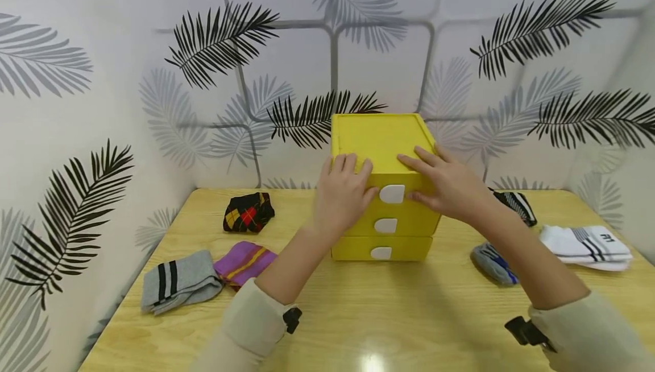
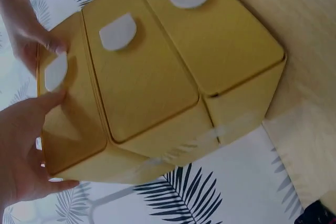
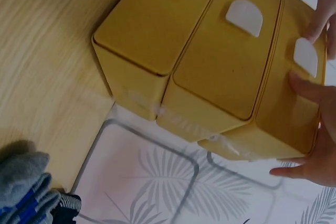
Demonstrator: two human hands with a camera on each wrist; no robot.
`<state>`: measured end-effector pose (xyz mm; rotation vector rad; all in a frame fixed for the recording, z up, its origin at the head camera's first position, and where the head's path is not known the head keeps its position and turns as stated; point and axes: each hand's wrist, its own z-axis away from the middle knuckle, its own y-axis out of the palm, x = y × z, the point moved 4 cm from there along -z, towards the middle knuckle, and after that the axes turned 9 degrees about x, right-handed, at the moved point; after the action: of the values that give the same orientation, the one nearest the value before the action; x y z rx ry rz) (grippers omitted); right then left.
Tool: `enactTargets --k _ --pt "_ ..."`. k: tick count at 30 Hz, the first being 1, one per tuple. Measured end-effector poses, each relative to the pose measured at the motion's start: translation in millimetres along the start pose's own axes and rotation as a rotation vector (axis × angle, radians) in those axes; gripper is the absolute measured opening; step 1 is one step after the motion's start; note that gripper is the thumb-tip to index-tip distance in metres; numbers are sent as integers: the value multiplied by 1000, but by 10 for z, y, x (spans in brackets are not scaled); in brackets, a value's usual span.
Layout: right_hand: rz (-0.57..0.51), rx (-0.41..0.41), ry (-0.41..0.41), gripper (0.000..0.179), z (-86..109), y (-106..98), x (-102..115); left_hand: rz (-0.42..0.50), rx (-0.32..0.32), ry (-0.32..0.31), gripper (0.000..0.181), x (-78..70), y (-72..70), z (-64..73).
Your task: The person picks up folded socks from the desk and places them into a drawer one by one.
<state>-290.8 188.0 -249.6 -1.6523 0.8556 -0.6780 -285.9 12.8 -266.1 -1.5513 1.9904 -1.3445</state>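
A yellow three-tier drawer box (image 1: 378,139) stands on the table, its drawers pushed in. Each front has a white half-round handle (image 1: 392,194). My left hand (image 1: 343,201) grips the top left front edge, fingers over the top and thumb on the top drawer's front beside its handle. On the opposite corner, my right hand (image 1: 452,184) holds the box the same way, its thumb near the handle's right side. From the left wrist view, one finger of the left hand (image 2: 21,145) reaches along the box's side. The right wrist view shows the right hand (image 3: 323,129) spanning its corner.
Left of the box lie folded socks: an argyle pair (image 1: 249,213), a purple one (image 1: 247,259) and a grey one with black stripes (image 1: 179,282). To the right are white socks (image 1: 585,247), grey-blue socks (image 1: 492,264) and dark striped ones (image 1: 518,204). Leaf-patterned wall covering stands behind.
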Motion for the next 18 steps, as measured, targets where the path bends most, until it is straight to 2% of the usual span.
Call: enactTargets --k 4,7,11,18 --pt "28 -23 51 66 41 -3 28 -25 169 78 57 51 3 -79" --pt "19 -9 67 68 31 -7 25 -11 261 97 66 71 20 -115" --pt "-10 6 68 69 -21 -14 -2 -20 291 78 68 95 35 -152" --pt "-35 8 72 68 -113 47 -86 -3 288 84 66 132 111 -216"
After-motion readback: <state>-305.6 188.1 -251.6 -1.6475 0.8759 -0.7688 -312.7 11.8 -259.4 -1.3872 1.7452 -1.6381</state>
